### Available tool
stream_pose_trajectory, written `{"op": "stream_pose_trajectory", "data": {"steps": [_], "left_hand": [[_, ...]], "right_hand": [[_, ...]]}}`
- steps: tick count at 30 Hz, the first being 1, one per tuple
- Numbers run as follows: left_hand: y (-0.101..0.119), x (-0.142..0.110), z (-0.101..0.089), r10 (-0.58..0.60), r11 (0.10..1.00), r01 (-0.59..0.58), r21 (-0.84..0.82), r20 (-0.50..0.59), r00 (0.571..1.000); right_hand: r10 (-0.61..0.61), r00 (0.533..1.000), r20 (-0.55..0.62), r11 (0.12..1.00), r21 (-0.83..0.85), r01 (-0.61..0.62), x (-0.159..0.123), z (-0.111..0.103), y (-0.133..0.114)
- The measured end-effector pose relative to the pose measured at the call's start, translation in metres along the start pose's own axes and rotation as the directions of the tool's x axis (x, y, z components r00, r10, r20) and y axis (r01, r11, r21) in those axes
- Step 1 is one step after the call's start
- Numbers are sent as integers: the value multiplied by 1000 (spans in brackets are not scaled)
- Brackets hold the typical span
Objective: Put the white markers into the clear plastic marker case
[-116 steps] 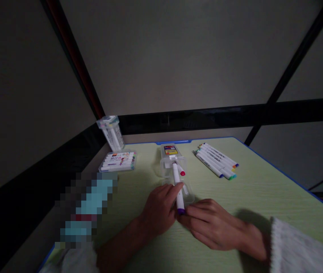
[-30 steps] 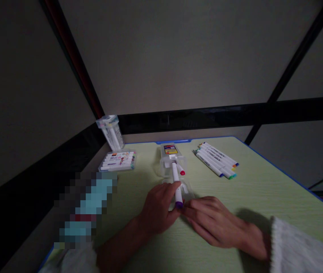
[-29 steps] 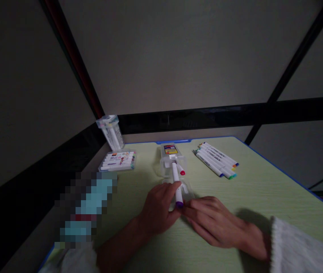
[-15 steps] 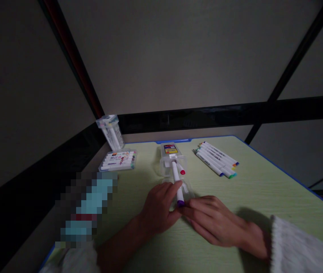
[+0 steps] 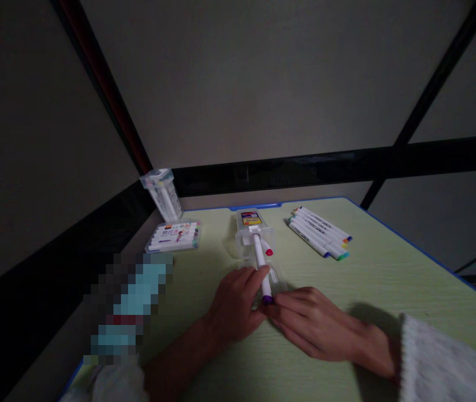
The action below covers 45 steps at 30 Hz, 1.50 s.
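Clear box (image 5: 244,230) on the table, mouth toward the person — red-ended marker (image 5: 267,247) poking out, purple-ended marker (image 5: 261,261) with far tip at the opening. Left hand (image 5: 234,304) grips the latter, thumb over barrel; right hand (image 5: 313,324) bent at its purple end — gripping or not, cannot tell. Lidded tub (image 5: 164,200) and flat case (image 5: 174,237) hold markers. Box label (image 5: 251,218) too small to read; case bears Chinese characters. Tabletop (image 5: 380,251) blue-edged, showing between right hand and loose markers (image 5: 319,231).

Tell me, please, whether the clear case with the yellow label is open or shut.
It is open: the clear case has its lid folded out on the near side, under the purple-ended marker.
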<state>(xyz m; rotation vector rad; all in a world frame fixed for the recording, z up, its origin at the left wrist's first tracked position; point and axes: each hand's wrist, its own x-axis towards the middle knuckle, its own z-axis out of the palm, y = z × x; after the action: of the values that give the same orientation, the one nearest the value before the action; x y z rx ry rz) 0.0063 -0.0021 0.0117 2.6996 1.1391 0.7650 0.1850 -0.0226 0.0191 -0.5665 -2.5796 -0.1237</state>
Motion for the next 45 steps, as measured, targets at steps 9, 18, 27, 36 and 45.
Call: {"op": "stream_pose_trajectory", "data": {"steps": [9,18,27,36,45], "left_hand": [[0,0,0,1,1000,-1,7,32,999],[0,1,0,12,1000,-13,14,9,1000],[-3,0,3,8,999,-9,34,28,1000],[-3,1,4,1,999,-3,47,39,999],[-3,1,4,32,999,-32,36,5,999]], "right_hand": [[15,998,68,1000,23,-16,0,1,0],[26,994,108,999,44,-31,-1,2,2],[49,980,192,997,44,-59,1,0,1],[43,976,215,998,39,-52,1,0,1],[39,978,206,998,48,-50,1,0,1]]}}
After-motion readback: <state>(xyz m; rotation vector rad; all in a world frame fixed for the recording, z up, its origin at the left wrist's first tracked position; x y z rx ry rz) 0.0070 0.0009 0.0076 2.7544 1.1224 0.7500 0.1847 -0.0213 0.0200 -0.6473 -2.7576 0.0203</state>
